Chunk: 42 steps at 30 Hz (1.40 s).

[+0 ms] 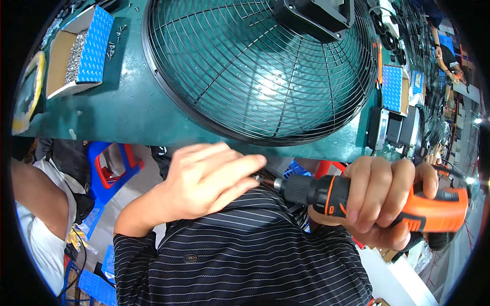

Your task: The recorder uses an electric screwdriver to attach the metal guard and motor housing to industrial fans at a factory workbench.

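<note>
My right hand (377,199) is wrapped round an orange and black cordless screwdriver (434,210), held level in front of my body with its bit pointing left. At the tip of the bit (268,181), my left hand (201,178) has its thumb and fingers drawn together in a pinch. Something small and shiny shows there, but I cannot make out what it is. Beyond both hands, a round black wire fan guard (273,133) lies on the green table (127,120), a black motor housing (311,18) at its middle.
At the left stands an open blue-and-white carton (94,46) of small screws, with several loose screws (111,50) beside it. A yellow-edged roll or ring (35,86) lies farther left. Another blue carton (393,89) is at the right. Another person's arm (41,196) is at far left.
</note>
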Each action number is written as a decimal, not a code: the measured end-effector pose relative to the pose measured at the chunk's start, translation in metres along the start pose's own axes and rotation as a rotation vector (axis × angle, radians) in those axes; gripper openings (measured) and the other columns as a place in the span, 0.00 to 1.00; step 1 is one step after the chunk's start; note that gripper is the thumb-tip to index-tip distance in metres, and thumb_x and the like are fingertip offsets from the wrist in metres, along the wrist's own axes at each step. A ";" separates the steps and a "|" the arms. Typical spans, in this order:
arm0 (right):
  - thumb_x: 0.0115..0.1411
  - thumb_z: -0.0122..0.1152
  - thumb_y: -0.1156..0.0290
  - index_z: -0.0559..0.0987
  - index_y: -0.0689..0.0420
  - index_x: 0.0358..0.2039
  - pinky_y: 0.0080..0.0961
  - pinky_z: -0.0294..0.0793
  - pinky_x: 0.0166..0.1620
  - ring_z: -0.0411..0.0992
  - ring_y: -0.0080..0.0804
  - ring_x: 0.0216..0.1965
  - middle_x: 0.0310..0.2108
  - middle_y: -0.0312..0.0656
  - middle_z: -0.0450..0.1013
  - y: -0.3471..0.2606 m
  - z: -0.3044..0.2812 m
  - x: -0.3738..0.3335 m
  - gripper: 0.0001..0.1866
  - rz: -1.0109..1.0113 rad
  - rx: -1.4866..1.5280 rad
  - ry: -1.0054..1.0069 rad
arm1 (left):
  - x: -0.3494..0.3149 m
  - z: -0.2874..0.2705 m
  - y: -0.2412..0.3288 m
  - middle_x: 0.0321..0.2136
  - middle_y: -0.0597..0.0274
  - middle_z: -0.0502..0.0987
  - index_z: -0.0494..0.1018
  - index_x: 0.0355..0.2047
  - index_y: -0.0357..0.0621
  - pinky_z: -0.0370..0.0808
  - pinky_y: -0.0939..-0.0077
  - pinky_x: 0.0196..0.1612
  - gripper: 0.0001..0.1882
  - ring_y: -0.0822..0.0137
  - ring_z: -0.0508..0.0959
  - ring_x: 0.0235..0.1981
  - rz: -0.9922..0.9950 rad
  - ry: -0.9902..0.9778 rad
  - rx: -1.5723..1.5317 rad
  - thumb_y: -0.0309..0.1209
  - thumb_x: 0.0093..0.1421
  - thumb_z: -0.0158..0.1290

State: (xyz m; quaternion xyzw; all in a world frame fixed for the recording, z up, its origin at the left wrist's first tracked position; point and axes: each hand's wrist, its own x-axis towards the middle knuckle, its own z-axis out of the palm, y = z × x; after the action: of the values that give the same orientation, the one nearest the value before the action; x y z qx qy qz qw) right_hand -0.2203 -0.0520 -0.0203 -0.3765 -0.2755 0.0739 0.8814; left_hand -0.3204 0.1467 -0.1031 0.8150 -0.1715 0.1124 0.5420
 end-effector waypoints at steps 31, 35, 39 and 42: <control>0.55 0.63 0.70 0.64 0.59 0.52 0.19 0.79 0.24 0.72 0.22 0.17 0.27 0.37 0.70 0.030 0.009 0.032 0.26 0.140 -0.360 -0.340 | 0.036 -0.030 -0.025 0.47 0.58 0.72 0.76 0.42 0.42 0.64 0.42 0.60 0.38 0.52 0.72 0.51 0.077 0.091 0.687 0.34 0.21 0.66; 0.55 0.62 0.71 0.64 0.60 0.53 0.19 0.78 0.26 0.72 0.23 0.19 0.27 0.37 0.69 0.024 0.005 0.036 0.26 0.155 -0.356 -0.379 | 0.036 -0.027 -0.027 0.46 0.58 0.73 0.75 0.41 0.42 0.65 0.43 0.60 0.37 0.53 0.72 0.50 0.079 0.094 0.633 0.33 0.21 0.66; 0.54 0.61 0.71 0.65 0.62 0.53 0.19 0.76 0.26 0.71 0.23 0.19 0.26 0.37 0.69 0.024 0.007 0.030 0.26 0.138 -0.345 -0.365 | 0.037 -0.025 -0.032 0.45 0.58 0.72 0.74 0.39 0.41 0.66 0.44 0.59 0.37 0.53 0.72 0.49 0.116 0.138 0.559 0.30 0.20 0.66; 0.54 0.61 0.72 0.66 0.63 0.53 0.19 0.75 0.26 0.70 0.23 0.19 0.26 0.37 0.68 0.027 0.008 0.027 0.26 0.105 -0.302 -0.370 | 0.035 -0.024 -0.033 0.45 0.58 0.72 0.73 0.39 0.41 0.67 0.45 0.58 0.37 0.54 0.72 0.49 0.113 0.147 0.544 0.29 0.19 0.66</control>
State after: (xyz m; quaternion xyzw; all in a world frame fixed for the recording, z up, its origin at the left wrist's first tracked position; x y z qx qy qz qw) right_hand -0.1997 -0.0190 -0.0236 -0.4979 -0.4203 0.1451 0.7446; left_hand -0.2748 0.1747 -0.1084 0.9092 -0.1405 0.2432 0.3075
